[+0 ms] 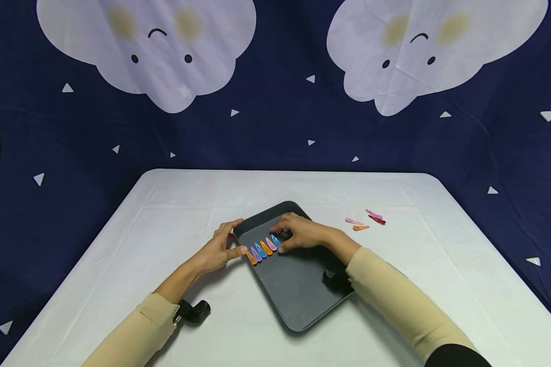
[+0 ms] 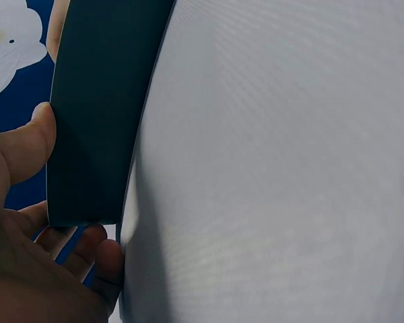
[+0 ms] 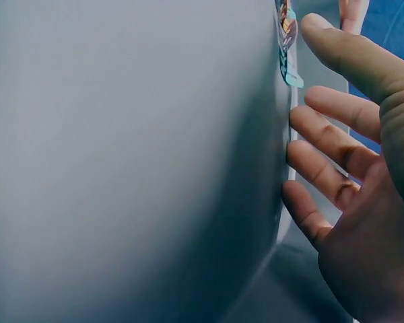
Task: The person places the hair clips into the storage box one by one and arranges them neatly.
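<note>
Inside tray point(image 1: 298, 293), hair clips point(image 1: 266, 248) lie in row from rim. Left hand point(image 1: 217, 251) curves round tray corner; right hand point(image 1: 303, 232), half spread about last blue clip point(image 1: 275, 240), grips nothing visible. Better keep tray steady, nudge lightly, leave row parallel.

The head camera is looking forward and down from above the near side of the tray point(image 1: 294, 295), taking in the bench point(image 1: 229, 321) around it. Turned sideways, the left wrist camera is peering closely along the tray's outer wall past the left fingers point(image 2: 108, 266); the right one, also sideways, is skimming the tray's floor past the right fingers point(image 3: 323, 165), sharing the clips point(image 1: 266, 248) with the head view.
</note>
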The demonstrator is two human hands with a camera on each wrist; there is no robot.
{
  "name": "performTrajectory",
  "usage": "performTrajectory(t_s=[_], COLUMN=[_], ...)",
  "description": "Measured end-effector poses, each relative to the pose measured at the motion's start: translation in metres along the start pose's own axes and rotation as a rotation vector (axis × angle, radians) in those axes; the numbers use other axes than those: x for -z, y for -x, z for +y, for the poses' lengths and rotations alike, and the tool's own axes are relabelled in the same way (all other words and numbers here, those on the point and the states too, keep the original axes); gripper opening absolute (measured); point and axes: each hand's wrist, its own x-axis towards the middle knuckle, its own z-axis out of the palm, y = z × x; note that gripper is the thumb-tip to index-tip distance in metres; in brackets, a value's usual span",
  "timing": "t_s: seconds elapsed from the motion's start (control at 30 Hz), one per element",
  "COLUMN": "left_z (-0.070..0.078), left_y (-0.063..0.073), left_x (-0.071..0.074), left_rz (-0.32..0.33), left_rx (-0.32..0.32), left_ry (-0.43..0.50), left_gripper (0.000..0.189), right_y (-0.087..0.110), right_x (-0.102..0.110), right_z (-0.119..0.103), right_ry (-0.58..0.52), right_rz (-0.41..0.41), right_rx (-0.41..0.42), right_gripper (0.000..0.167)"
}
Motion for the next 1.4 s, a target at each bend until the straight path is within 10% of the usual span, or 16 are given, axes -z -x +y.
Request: performTrajectory(t_s=[0.9, 1.4], left_z=[-0.001, 0.000], left_y=[0.000, 0.000], left_x=[0.001, -0.001], left_rz=[-0.006, 0.003], left_rx=[-0.001, 0.003], left_ry=[-0.005, 0.004], left_gripper=[0.074, 0.074], right_y=[0.060, 0.110], right_x=[0.051, 0.049], right_z=[0.010, 0.049], right_ry=[-0.145, -0.132], right_rz=[0.420, 0.477], right_rx=[-0.105, -0.305], right_gripper=[0.048, 0.049])
